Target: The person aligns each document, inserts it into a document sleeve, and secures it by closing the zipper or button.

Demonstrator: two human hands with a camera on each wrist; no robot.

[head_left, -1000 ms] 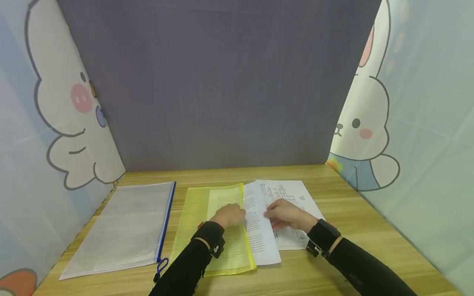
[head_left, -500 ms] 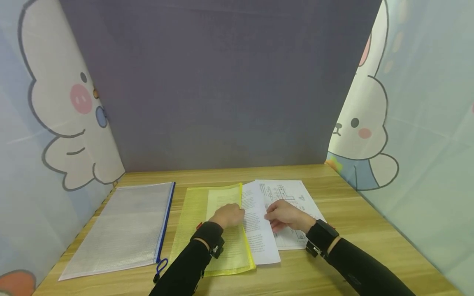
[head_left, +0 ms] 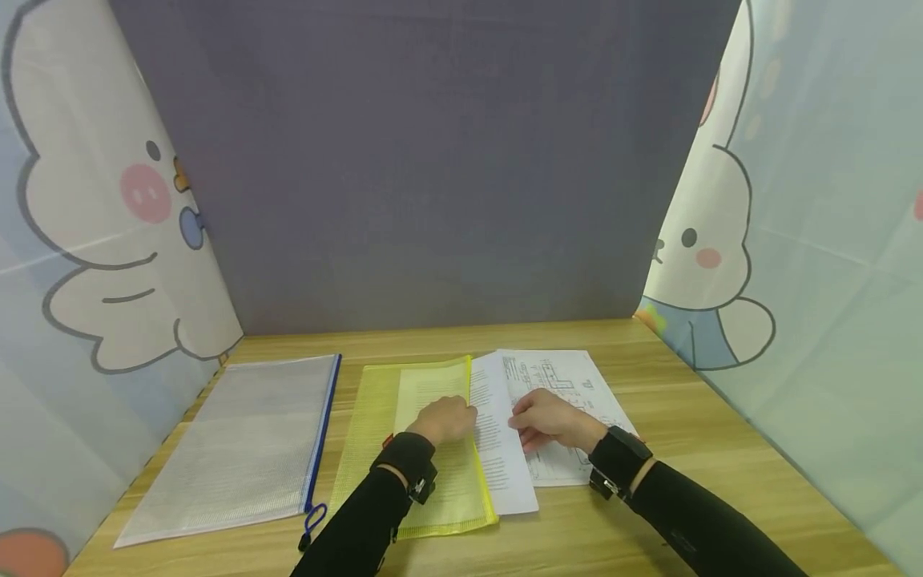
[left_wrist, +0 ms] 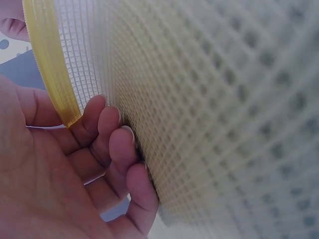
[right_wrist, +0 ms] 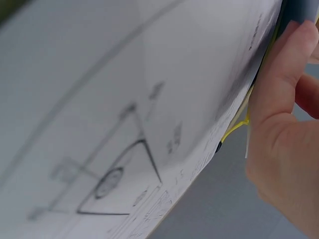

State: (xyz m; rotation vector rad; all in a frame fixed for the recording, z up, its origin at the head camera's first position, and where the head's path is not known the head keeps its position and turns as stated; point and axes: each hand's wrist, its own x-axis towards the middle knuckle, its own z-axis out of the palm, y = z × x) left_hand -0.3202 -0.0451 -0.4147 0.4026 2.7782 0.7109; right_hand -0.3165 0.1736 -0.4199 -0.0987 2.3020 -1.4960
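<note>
My left hand (head_left: 445,420) grips the right edge of a yellow mesh zipper pouch (head_left: 366,457) lying on the table. In the left wrist view its curled fingertips (left_wrist: 124,144) lie against the mesh beside the yellow edge strip (left_wrist: 55,74). A sheet of printed text (head_left: 501,465) sticks out of the pouch's right side, its left part showing through the yellow mesh. My right hand (head_left: 551,421) pinches the right edge of that sheet. Under this hand lies a white paper with line drawings (head_left: 602,393), which fills much of the right wrist view.
A clear mesh zipper pouch (head_left: 238,449) with a blue edge lies on the left, its blue cord loop (head_left: 313,517) toward me. The wooden table (head_left: 692,449) ends at a dark back panel (head_left: 433,176). Cartoon-printed side walls (head_left: 829,320) stand left and right.
My right hand has shifted slightly left with the text sheet, which reaches a little further into the yellow pouch. The left hand stays on the pouch edge.
</note>
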